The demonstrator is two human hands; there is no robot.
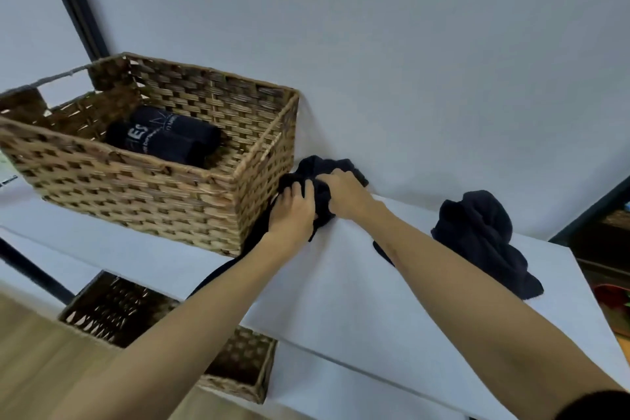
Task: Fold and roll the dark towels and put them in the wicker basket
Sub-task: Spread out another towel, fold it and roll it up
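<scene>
Two rolled towels (163, 140) already lay in wicker basket (146, 181). Both hands gripped bunched dark towel (324, 174) on worktop (358, 283), just beside basket's right corner: left hand (293, 211) curled over near side, right hand (344, 194) clutching far side. No long axis yet, only a crumpled heap. Another loose towel (477, 235) waited farther right, nearer right arm.

Left hand (292, 211) and right hand (344, 194) apparently curled, gripping.
</scene>
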